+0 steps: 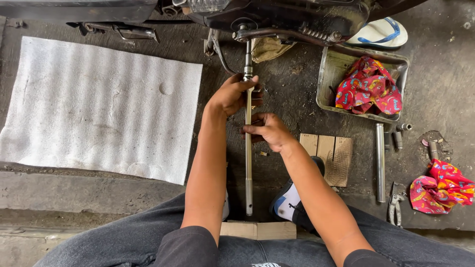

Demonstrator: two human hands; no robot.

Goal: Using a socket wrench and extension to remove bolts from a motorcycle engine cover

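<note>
Below the dark underside of the motorcycle (297, 20), a long steel rod (248, 148) runs straight down toward the person's lap, its upper end meeting the machine's frame and its lower end reaching between the knees. The left hand (232, 94) is clenched around the rod high up, just under the motorcycle, thumb laid across the shaft. The right hand (267, 129) grasps the same rod a little lower, fingers curled around it from the right side, so the two hands sit close together, one above the other.

Left of the rod, a large white foam sheet (99, 104) lies flat on the concrete. Right of the rod, a dented metal tray (327, 74) holds a red patterned rag (368, 86), and a white-and-blue sandal (381, 33) lies just above the tray. Beneath the tray lie a second metal tube (380, 163), a few small sockets (398, 138) and a pair of pliers (395, 207). Another red patterned rag (441, 188) is bunched at the far right. Slats of a small wooden board (329, 153) show just right of the right forearm.
</note>
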